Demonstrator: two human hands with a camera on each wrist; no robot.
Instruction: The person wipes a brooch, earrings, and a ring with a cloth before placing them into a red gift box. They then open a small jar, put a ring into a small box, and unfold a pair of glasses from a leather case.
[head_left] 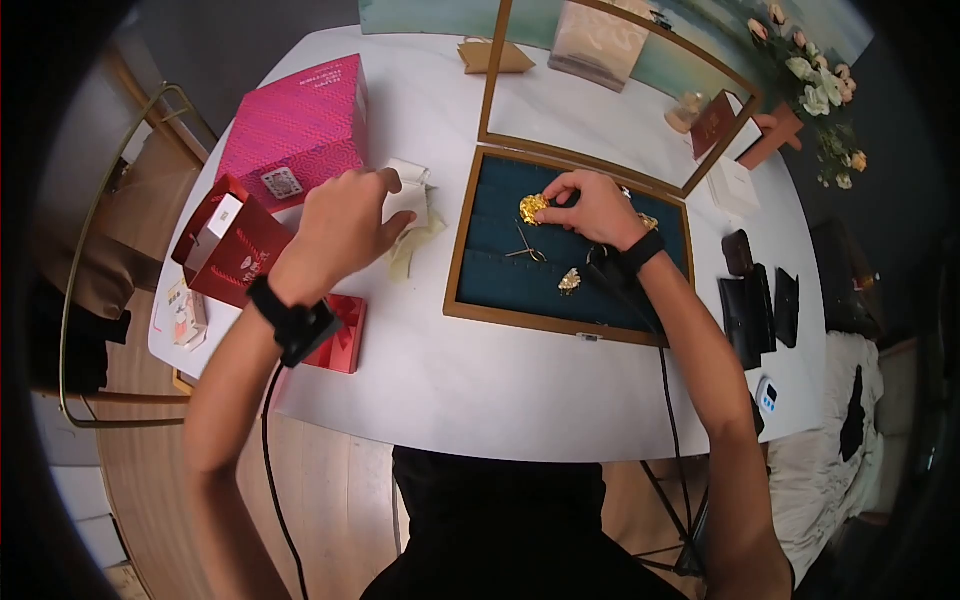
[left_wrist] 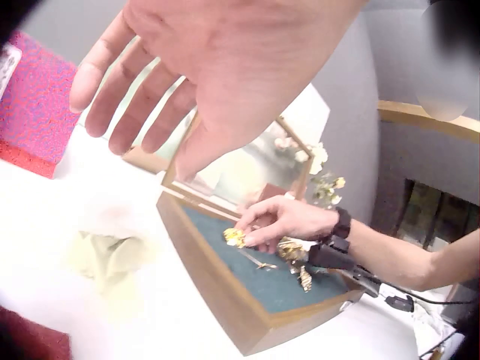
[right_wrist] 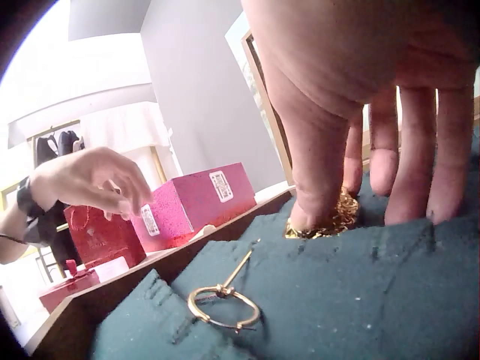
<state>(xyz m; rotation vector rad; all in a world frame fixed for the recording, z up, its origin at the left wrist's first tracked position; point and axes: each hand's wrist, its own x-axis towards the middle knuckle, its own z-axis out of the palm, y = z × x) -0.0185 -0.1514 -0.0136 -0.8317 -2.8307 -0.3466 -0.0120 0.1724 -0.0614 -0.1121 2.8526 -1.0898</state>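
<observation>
My right hand (head_left: 603,212) reaches into a wooden jewelry box (head_left: 458,262) lined in dark green. Its thumb and forefinger pinch a crinkled gold ornament (head_left: 533,209); in the right wrist view the gold piece (right_wrist: 346,214) sits right at the lining, partly covered by the thumb. Close by lie a thin gold hoop earring (right_wrist: 225,306) with a straight bar and, nearer the front, a sparkling gold piece (head_left: 569,281). My left hand (head_left: 343,222) hovers over the table, fingers loosely extended, palm (left_wrist: 240,52) bare. Below it are a crumpled pale cloth (head_left: 402,258) and a white paper piece (head_left: 408,192).
The box's glass lid (head_left: 487,100) stands raised at the back. Left are a pink box (head_left: 300,130), a red gift bag (head_left: 235,255) and a small red box (head_left: 347,335). Right lie dark glasses cases (head_left: 740,315); behind stands a flower vase (head_left: 775,138).
</observation>
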